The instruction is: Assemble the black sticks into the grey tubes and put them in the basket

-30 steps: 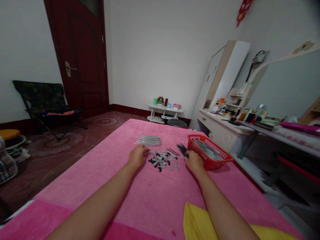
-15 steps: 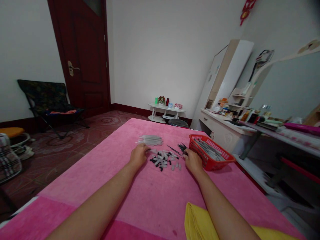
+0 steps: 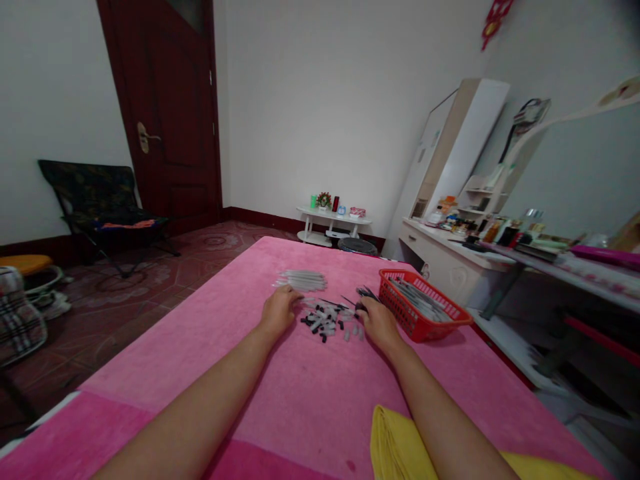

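My left hand (image 3: pixel 281 311) is closed at the left edge of a pile of small black and whitish caps (image 3: pixel 325 320); what its fingertips pinch is too small to make out. Across the pile, my right hand (image 3: pixel 379 323) is closed on a thin dark pen-like stick (image 3: pixel 336 304), its tip pointing left over the caps. Several more dark sticks (image 3: pixel 367 292) lie just beyond the right fingers. Behind the left hand rests a row of grey-white pen-like tubes (image 3: pixel 303 280), side by side. A red basket (image 3: pixel 415 330) right of my right hand holds many grey tubes.
A pink cloth (image 3: pixel 300 400) covers the table. Under my right forearm lies a folded yellow cloth (image 3: pixel 395 443). To the right stands a dressing table (image 3: pixel 445 247) crowded with bottles. A folding chair (image 3: pixel 90 193) and a low white shelf (image 3: pixel 333 217) are farther off.
My right hand has moved slightly left, bringing the dark stick over the caps towards my left hand. The left hand stays almost in place.
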`<state>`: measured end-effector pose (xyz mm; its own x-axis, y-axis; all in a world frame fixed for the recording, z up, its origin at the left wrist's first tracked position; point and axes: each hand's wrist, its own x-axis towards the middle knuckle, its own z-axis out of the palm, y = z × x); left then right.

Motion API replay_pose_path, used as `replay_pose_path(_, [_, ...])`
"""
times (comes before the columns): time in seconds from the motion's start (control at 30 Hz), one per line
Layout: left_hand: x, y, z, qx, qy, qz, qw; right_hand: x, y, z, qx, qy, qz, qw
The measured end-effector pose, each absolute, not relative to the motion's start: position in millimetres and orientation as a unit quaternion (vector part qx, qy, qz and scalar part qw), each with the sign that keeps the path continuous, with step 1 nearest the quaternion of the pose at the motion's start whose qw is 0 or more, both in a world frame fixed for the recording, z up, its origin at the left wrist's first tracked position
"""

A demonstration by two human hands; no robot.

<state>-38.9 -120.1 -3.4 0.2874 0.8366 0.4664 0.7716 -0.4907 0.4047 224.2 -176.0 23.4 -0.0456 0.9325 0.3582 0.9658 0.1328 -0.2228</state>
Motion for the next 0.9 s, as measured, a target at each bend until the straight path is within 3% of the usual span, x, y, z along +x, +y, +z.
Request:
replay_pose_path(0.33, [-39, -122, -5, 0.816, 0.476, 0.324, 0.045, 220, -182, 35, -0.628, -0.751, -0.061, 0.196])
replay_pose_path(0.7, [-28, -131, 0, 0.859, 0.404, 0.312, 0.046, 195, -184, 40, -0.551, -0.782, -0.026, 0.291])
replay_pose_path(0.83, [-31, -127, -2, 0.819, 0.450, 0.350, 0.066, 188, -184, 41, -0.559, -0.752, -0.023, 0.349])
replay_pose_path(0.9, [-37, -120, -5, 0.783, 0.485, 0.382, 0.078, 190, -183, 41, -0.582, -0.741, -0.035, 0.334])
